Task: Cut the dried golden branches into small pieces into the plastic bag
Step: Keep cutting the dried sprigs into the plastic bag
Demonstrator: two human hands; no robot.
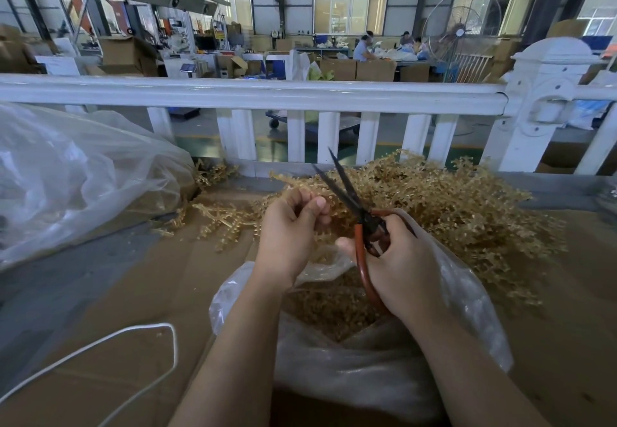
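Two hands work over the plastic bag [460,296]: left [289,226] pinches beaded golden branches [460,206], right [399,259] grips open scissors [350,199].

A single wide-angle head view looks forward and down from just above the person's forearms, close over the cardboard-covered table [140,293]. It faces toward 12 o'clock, where a white railing [253,94] crosses the frame with a workshop hall well beyond. Straight lines bow near the edges; no second view shares the scene.
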